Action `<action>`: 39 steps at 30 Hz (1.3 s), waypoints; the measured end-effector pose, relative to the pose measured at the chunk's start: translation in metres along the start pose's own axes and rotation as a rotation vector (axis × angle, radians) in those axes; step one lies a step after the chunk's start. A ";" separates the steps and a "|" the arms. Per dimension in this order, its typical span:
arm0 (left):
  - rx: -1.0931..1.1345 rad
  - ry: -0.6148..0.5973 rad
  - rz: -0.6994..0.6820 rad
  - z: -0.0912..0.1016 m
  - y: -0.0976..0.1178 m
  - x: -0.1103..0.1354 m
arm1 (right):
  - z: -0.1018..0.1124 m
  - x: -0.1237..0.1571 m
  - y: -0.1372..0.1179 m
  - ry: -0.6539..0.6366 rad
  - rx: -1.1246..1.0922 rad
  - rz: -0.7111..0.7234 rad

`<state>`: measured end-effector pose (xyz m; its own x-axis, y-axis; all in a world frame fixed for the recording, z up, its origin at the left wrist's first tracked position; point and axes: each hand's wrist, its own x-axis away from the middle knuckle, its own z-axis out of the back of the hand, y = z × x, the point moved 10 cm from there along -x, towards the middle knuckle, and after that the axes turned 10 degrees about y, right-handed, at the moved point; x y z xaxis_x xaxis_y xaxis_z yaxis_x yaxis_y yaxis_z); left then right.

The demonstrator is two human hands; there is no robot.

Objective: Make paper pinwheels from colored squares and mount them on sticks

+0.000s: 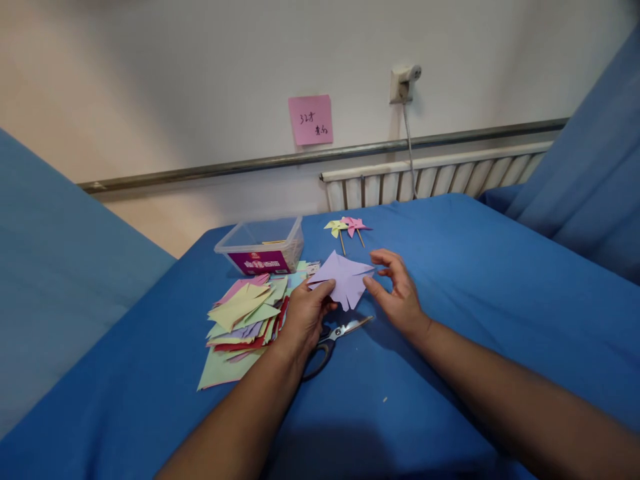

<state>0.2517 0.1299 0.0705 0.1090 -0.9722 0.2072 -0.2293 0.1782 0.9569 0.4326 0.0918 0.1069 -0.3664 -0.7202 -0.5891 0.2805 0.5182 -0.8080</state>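
A light purple paper square [345, 275] with slits cut in from its corners is raised above the table. My left hand [311, 310] pinches its left side, thumb on top. At the right corner, my right hand [400, 293] has its thumb and fingers apart around the paper's edge; whether the thumb touches it I cannot tell. Scissors [336, 337] with dark handles lie below the paper, partly behind my left hand. To the left is a stack of coloured cut paper [247, 320]. Two finished paper pinwheels, one yellow [336, 228] and one pink [354, 225], lie beyond on sticks.
A clear plastic box [260, 243] with a purple label and thin sticks inside stands at the back left. Blue cloth [450, 267] covers the table. Behind are a radiator [435, 177], a rail, a plugged cord and a pink note [311, 120]. Blue curtains hang either side.
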 end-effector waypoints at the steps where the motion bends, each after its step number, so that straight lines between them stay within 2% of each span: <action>1: -0.001 0.001 -0.005 0.000 0.001 0.000 | -0.002 0.002 -0.014 -0.040 0.032 0.094; 4: 0.005 0.000 -0.023 0.000 0.003 0.001 | -0.018 0.013 -0.038 -0.207 0.092 0.259; 8: 0.026 0.011 -0.025 0.000 0.005 0.003 | -0.034 0.023 -0.041 -0.336 0.159 0.326; 15: 0.049 -0.007 0.000 -0.001 0.002 0.005 | -0.038 0.026 -0.048 -0.382 0.238 0.401; 21: 0.031 -0.042 0.003 -0.005 -0.003 0.004 | -0.039 0.029 -0.053 -0.366 0.263 0.476; 30: 0.024 -0.043 -0.005 -0.007 -0.002 0.006 | -0.040 0.029 -0.052 -0.388 0.179 0.417; 39: 0.000 -0.068 -0.065 -0.011 0.003 0.007 | -0.038 0.028 -0.049 -0.357 0.179 0.374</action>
<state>0.2624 0.1250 0.0769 0.0574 -0.9898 0.1305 -0.2243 0.1146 0.9678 0.3753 0.0638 0.1294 0.1019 -0.6299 -0.7699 0.4922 0.7045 -0.5113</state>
